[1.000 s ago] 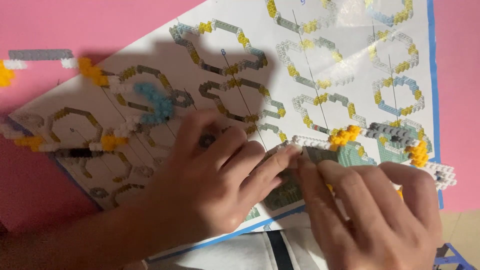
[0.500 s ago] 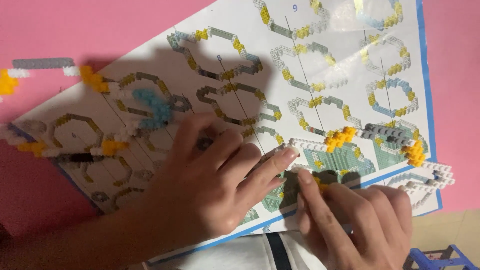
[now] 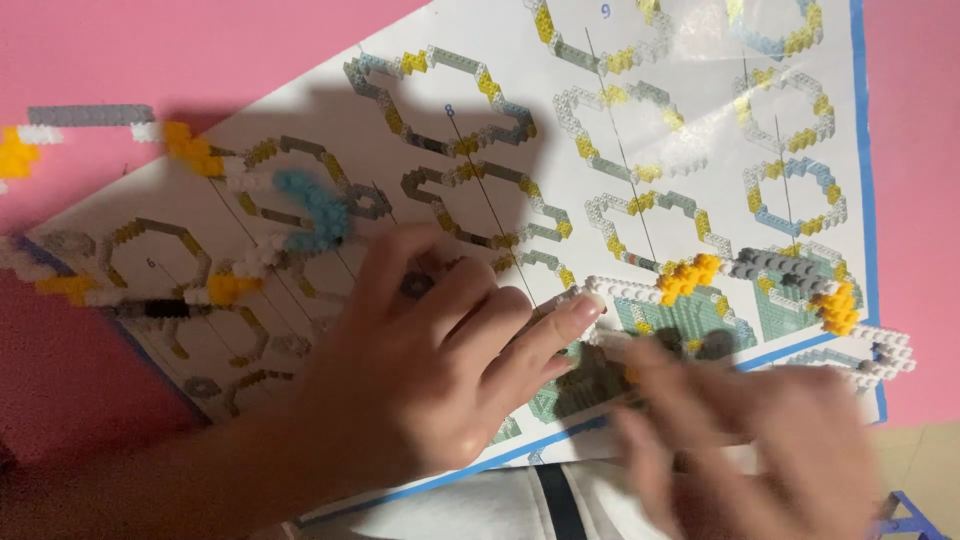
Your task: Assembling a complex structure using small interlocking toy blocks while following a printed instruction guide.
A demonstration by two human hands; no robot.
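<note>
**Hands at the small-brick chain on the instruction sheet**

Head view. We see the left hand [image 3: 440, 370] lying flat on the instruction sheet [image 3: 400, 120], fingers spread and relaxed, gripping nothing; its fingertips [image 3: 580, 312] touch the white end of a chain of small bricks [image 3: 760, 285]. The chain runs rightward across the sheet's lower right corner, with white, yellow and grey segments. The right hand [image 3: 760, 440] sits just below the chain, blurred by motion; we cannot tell whether it is grasping anything. The sheet rests tilted on a pink surface [image 3: 150, 50]. A second brick assembly [image 3: 250, 260], with light-blue, white and yellow parts, lies on the sheet's left portion, well apart from both hands. A grey and white brick strip [image 3: 85, 120] lies on the pink surface at upper left.
</note>
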